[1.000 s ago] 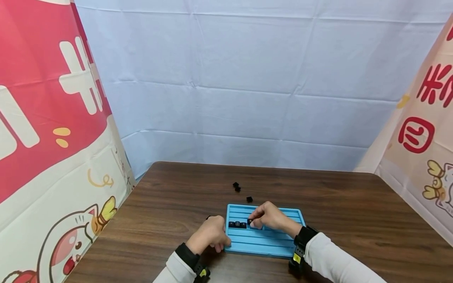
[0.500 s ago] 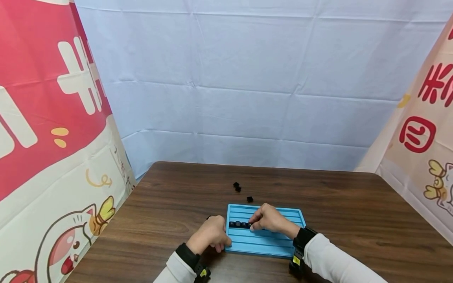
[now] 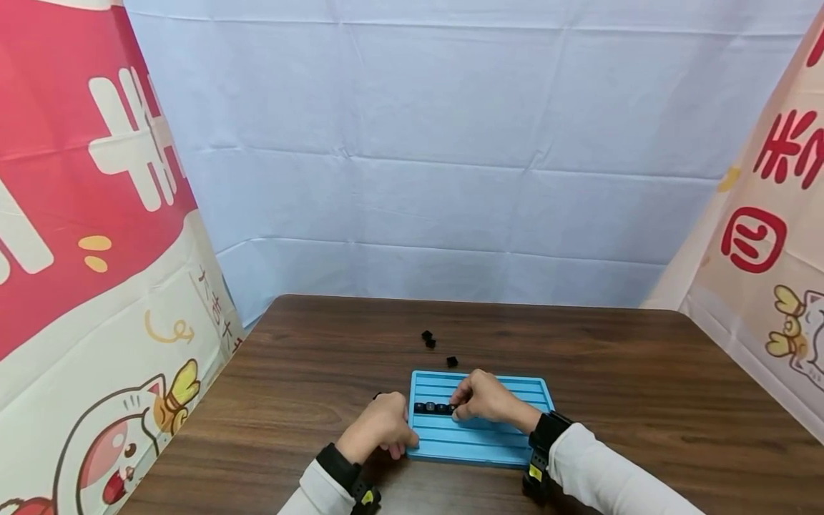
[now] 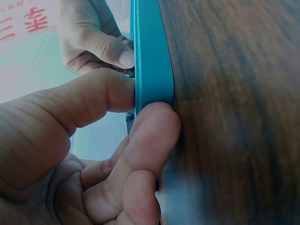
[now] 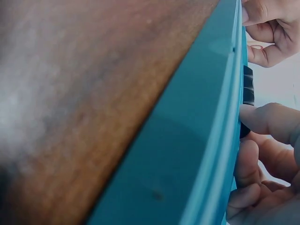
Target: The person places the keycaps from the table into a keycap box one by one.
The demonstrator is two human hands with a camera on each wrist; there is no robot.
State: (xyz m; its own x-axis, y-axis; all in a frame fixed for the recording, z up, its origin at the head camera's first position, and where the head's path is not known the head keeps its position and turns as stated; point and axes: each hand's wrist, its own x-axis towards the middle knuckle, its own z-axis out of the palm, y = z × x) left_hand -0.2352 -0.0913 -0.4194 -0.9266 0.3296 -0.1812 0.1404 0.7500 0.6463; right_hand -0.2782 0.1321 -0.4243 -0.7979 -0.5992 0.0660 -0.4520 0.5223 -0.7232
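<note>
A light blue ridged tray (image 3: 476,442) lies on the table in front of me. Its left edge is pinched by my left hand (image 3: 382,425), thumb on the rim and a finger against the outer side in the left wrist view. Several small black pieces that look like keycaps (image 3: 430,408) stand in a row along one groove, starting at the tray's left side. At the right end of this row, my right hand (image 3: 488,398) pinches another black keycap (image 5: 244,131) between thumb and fingers, partly hidden by them.
Beyond the tray lie loose black pieces: one (image 3: 452,362) close to its far edge and two together (image 3: 428,340) farther back. The brown wooden table (image 3: 309,372) ends at a pale blue cloth (image 3: 412,179), with printed cloths at both sides.
My right hand has brought the keycap down and left into the groove, against the end of the row. The left hand keeps its place on the tray's edge.
</note>
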